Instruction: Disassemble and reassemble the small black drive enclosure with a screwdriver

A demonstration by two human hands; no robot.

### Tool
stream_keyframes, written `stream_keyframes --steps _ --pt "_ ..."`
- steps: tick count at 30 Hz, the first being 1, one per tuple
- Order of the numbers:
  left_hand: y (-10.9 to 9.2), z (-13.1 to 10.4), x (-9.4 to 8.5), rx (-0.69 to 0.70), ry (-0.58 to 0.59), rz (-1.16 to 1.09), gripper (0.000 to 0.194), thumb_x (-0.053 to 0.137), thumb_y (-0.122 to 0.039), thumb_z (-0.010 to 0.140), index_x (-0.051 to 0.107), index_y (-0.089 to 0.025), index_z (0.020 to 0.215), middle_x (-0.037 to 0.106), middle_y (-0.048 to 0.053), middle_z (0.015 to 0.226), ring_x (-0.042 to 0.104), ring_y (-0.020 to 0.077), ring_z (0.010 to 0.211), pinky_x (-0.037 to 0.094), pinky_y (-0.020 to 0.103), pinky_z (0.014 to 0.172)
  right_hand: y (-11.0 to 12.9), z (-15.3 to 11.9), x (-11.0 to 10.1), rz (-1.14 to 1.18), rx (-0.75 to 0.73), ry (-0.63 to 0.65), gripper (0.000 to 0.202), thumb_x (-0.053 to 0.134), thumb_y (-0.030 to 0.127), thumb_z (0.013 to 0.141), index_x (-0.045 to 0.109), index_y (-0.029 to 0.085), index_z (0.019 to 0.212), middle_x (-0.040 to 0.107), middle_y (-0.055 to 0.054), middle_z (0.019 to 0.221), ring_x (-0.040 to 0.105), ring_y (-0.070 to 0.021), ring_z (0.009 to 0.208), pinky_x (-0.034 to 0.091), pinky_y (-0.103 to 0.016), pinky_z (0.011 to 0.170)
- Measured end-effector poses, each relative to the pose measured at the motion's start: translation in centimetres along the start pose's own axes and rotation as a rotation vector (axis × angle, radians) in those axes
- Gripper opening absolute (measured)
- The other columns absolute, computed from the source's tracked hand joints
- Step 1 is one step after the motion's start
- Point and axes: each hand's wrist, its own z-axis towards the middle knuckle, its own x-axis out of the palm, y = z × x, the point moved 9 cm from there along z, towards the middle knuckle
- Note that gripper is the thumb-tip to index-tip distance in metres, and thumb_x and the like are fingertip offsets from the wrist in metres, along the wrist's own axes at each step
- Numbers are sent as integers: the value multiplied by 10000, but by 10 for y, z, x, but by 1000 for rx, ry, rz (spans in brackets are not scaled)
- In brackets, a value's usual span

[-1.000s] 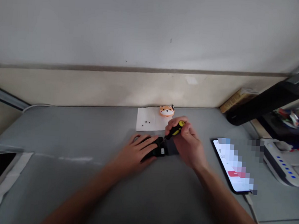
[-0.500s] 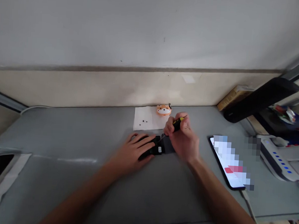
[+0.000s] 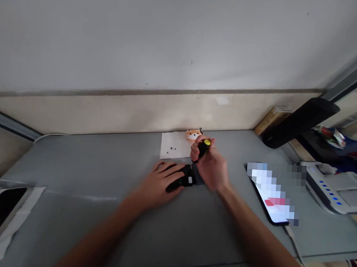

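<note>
My left hand (image 3: 160,184) is laid over a small black device (image 3: 188,180) on the desk. Its fingers stretch across the top and the thumb presses the near side, holding it. A white label shows on the uncovered end; the rest is under my fingers. My right hand (image 3: 210,164) is wrapped round the black handle of a screwdriver (image 3: 204,148) with a yellow end cap. The screwdriver points steeply down at the device's right part; where its tip meets the device I cannot make out. A dark grey piece at that end is partly hidden by my right hand.
Behind my hands, a white paper (image 3: 168,144) carries several tiny dark screws and an orange dog-faced case (image 3: 193,135). Right are a lit phone (image 3: 271,195) on a cable, a power strip (image 3: 332,191) and a black speaker (image 3: 300,123). Another dark-screened device (image 3: 3,207) lies left.
The screwdriver has tipped from a slant to nearly upright, its yellow cap now facing me. My right hand has shifted slightly left. My left hand stays on the device; the view has shifted a little.
</note>
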Motion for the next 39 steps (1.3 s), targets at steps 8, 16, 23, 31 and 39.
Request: stream_keyframes --steps 8,16,23,31,39 --pt "-3 -1 -1 21 -34 41 278 588 -329 1013 685 -228 1252 725 86 1318 646 285 1237 483 508 1069 -4 7 20 -51 -55 80 361 669 541 906 433 273 850 429 74 589 346 -122 522 266 -282 531" --pt "-5 -1 -3 55 -44 65 300 523 -358 1052 686 -189 1240 719 110 1324 636 286 1255 474 485 1078 1 13 17 -192 -106 131 362 579 585 957 590 240 849 556 3 760 495 -132 598 397 -310 574" --pt "0 -2 3 9 25 40 296 558 -351 1039 675 -227 1281 702 98 1353 616 274 1278 434 474 1122 1 9 1 28 29 102 338 647 538 922 580 228 805 466 18 669 418 -130 589 373 -290 566" --pt "3 0 5 -44 64 -9 287 597 -328 1017 665 -240 1282 698 87 1357 596 283 1298 441 492 1109 2 8 5 65 15 130 366 691 495 895 443 251 781 425 58 573 312 -115 509 289 -269 531" --pt "4 -1 5 -53 49 -25 299 604 -330 1012 659 -254 1296 668 85 1407 593 280 1302 449 477 1092 9 16 -8 -64 20 196 329 702 515 872 622 208 784 548 -22 794 547 -157 711 440 -321 676"
